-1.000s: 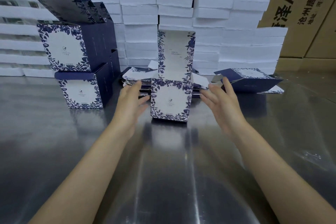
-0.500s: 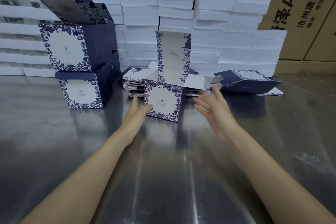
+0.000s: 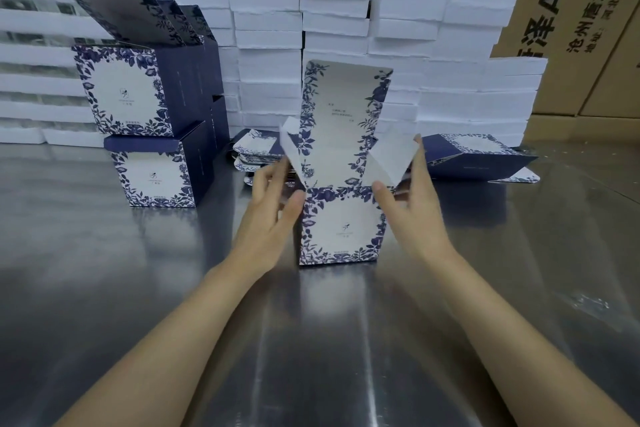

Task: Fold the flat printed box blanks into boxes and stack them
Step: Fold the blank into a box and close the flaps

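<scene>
A blue-and-white floral box (image 3: 343, 225) stands upright on the steel table (image 3: 311, 340) in front of me. Its long lid flap (image 3: 346, 121) points straight up. My left hand (image 3: 270, 215) rests against the box's left side, straight fingers touching the white left side flap (image 3: 289, 146). On the other side, my right hand (image 3: 412, 215) has straight fingers behind the tilted right side flap (image 3: 391, 159), thumb near the box's top edge. Two folded boxes (image 3: 138, 94) are stacked at the left. A pile of flat blanks (image 3: 256, 152) lies behind the box.
A collapsed dark blue box (image 3: 474, 159) lies on its side at the right. Stacks of white cartons (image 3: 332, 28) form a wall along the table's back. Brown shipping cartons (image 3: 571, 10) rise behind them.
The box came nearer to me and now stands square on the table. Both hands rose from its lower sides to the side flaps, which now stand more upright.
</scene>
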Demonstrator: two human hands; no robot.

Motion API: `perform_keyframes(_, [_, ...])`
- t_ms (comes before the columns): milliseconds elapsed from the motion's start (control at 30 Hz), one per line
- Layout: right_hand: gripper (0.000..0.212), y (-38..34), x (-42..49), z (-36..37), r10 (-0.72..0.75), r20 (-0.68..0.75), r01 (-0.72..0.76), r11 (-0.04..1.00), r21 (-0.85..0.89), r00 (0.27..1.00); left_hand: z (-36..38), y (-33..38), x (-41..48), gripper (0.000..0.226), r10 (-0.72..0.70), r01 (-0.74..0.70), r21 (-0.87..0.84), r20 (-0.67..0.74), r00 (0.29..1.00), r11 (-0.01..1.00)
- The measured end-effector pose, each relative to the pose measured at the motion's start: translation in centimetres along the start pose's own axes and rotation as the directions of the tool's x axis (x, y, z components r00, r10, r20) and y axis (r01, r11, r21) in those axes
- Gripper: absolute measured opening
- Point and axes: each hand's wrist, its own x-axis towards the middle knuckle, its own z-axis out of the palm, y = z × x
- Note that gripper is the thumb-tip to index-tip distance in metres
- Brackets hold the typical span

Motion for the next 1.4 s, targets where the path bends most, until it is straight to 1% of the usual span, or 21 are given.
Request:
perform_keyframes(100, [0.072,-0.5,-0.3,0.2,-0.214,0.017,0.215,0.972,-0.094,0.977,0.1,1.1,-0.1,0.069,0.181,-0.181,0.007,-0.001,0.984,0.984])
perform_keyframes(167, [0.066,-0.6,-0.4,0.4,-0.289,0.029,0.290,0.954,-0.071,0.957,0.2,1.6,-0.1,0.062,0.224,-0.225,0.069,0.021,0.974,0.972])
perform_keyframes(233, [0.062,-0.6,-0.4,0.5,-0.287,0.023,0.287,0.957,-0.027,0.958,0.2,1.9,-0.1,0.054,0.194,-0.198,0.134,0.043,0.980,0.971])
perform_keyframes(333, [0.061,-0.3,-0.5,0.6,-0.220,0.011,0.220,0.975,0.037,0.975,0.0,2.1,0.1,0.045,0.181,-0.182,0.203,0.021,0.983,0.962])
perform_keyframes(400, [0.061,-0.1,-0.6,0.7,-0.196,-0.015,0.197,0.979,0.057,0.980,0.0,2.4,0.2,0.040,0.206,-0.201,0.190,-0.002,0.979,0.961])
perform_keyframes(467, [0.057,-0.3,-0.8,1.0,-0.191,-0.052,0.195,0.977,0.085,0.980,0.1,2.7,0.3,0.044,0.225,-0.219,0.149,-0.025,0.974,0.964])
perform_keyframes(500, [0.055,-0.5,-0.9,1.0,-0.183,-0.068,0.189,0.975,0.114,0.981,0.0,3.0,0.4,0.048,0.217,-0.211,0.102,-0.050,0.975,0.972])
perform_keyframes(567, [0.049,-0.9,-1.0,1.1,-0.172,-0.086,0.184,0.969,0.165,0.981,-0.4,3.5,0.7,0.051,0.138,-0.142,-0.017,-0.132,0.982,0.990])
perform_keyframes(600, [0.048,-1.1,-1.1,1.2,-0.175,-0.088,0.188,0.967,0.172,0.981,-0.8,3.8,0.9,0.048,0.099,-0.108,-0.043,-0.179,0.979,0.993])
perform_keyframes(667, [0.046,-1.4,-1.3,1.4,-0.196,-0.074,0.206,0.962,0.176,0.978,-1.4,4.1,1.0,0.033,0.030,-0.052,-0.081,-0.249,0.968,0.995])
perform_keyframes(733, [0.048,-1.7,-1.6,1.8,-0.217,-0.049,0.223,0.954,0.199,0.975,-1.8,4.4,1.0,0.019,-0.033,-0.013,-0.165,-0.270,0.962,0.986])
perform_keyframes(800, [0.052,-1.9,-1.9,2.2,-0.243,-0.047,0.248,0.946,0.207,0.969,-1.9,4.4,0.9,0.028,-0.056,0.015,-0.173,-0.236,0.970,0.985])
perform_keyframes(900, [0.056,-1.7,-2.3,2.6,-0.270,-0.056,0.275,0.943,0.185,0.961,-1.7,3.8,1.0,0.048,-0.091,0.071,-0.107,-0.191,0.977,0.992])
perform_keyframes(967, [0.053,-1.5,-2.5,2.9,-0.262,-0.039,0.264,0.949,0.169,0.964,-1.5,3.5,1.1,0.057,-0.122,0.099,-0.138,-0.167,0.978,0.985])
perform_keyframes(1033, [0.047,-1.3,-2.5,3.0,-0.271,-0.014,0.271,0.954,0.130,0.962,-1.4,3.4,1.1,0.061,-0.131,0.105,-0.186,-0.133,0.982,0.977])
perform_keyframes(1100, [0.036,-1.0,-2.3,2.8,-0.348,0.013,0.346,0.936,0.069,0.938,-1.2,3.4,1.0,0.059,-0.125,0.093,-0.245,-0.119,0.985,0.965])
perform_keyframes(1133, [0.035,-0.9,-2.3,2.7,-0.397,0.033,0.396,0.918,0.028,0.917,-1.1,3.5,0.9,0.057,-0.135,0.093,-0.274,-0.136,0.982,0.957])
perform_keyframes(1200, [0.042,-0.8,-2.0,2.6,-0.453,0.074,0.456,0.890,-0.028,0.888,-0.9,3.8,0.9,0.060,-0.191,0.110,-0.347,-0.208,0.959,0.931])
perform_keyframes(1267, [0.041,-1.0,-1.8,2.4,-0.454,0.089,0.462,0.879,-0.119,0.887,-0.8,4.0,1.0,0.068,-0.221,0.099,-0.410,-0.260,0.940,0.907])
perform_keyframes(1333, [0.039,-1.1,-1.7,2.4,-0.429,0.105,0.442,0.872,-0.211,0.897,-0.9,4.3,1.0,0.072,-0.218,0.083,-0.477,-0.235,0.947,0.875])
perform_keyframes(1400, [0.042,-1.3,-1.8,2.3,-0.424,0.123,0.441,0.855,-0.273,0.897,-1.0,4.2,1.1,0.069,-0.216,0.089,-0.518,-0.190,0.958,0.851])
